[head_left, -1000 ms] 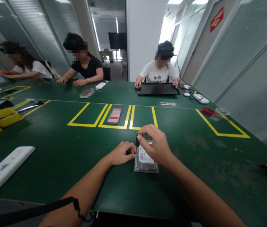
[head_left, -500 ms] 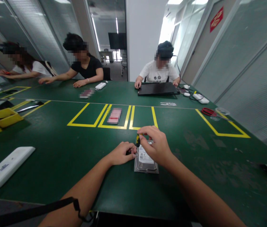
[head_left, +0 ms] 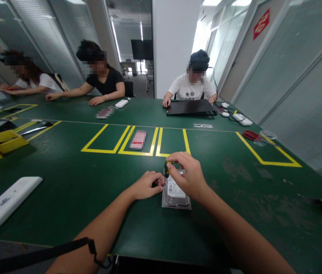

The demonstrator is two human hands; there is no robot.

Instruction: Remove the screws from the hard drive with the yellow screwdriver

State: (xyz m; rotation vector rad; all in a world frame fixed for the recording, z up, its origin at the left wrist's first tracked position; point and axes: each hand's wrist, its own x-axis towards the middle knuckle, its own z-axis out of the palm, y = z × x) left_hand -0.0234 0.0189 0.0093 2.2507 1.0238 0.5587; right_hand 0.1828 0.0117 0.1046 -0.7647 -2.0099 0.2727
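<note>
In the head view, the right hand pinches the black-and-yellow screwdriver by its handle, thumb and bent fingers closed to about the handle's width. The tool stands nearly upright over the left edge of the hard drive, which lies flat, printed side up, on the green table in front of the person. The left hand rests against that same edge with its fingers curled inward; whether they grip the shaft, the drive or something small, I cannot tell. The tip is hidden too.

The likeliest trouble is a slip: if the handle leans or the downward pressure eases, the tip could skid across the cover or jab the left fingertips just beside it. With no clamp in sight, a hard twist might also swivel the drive on the table
</note>
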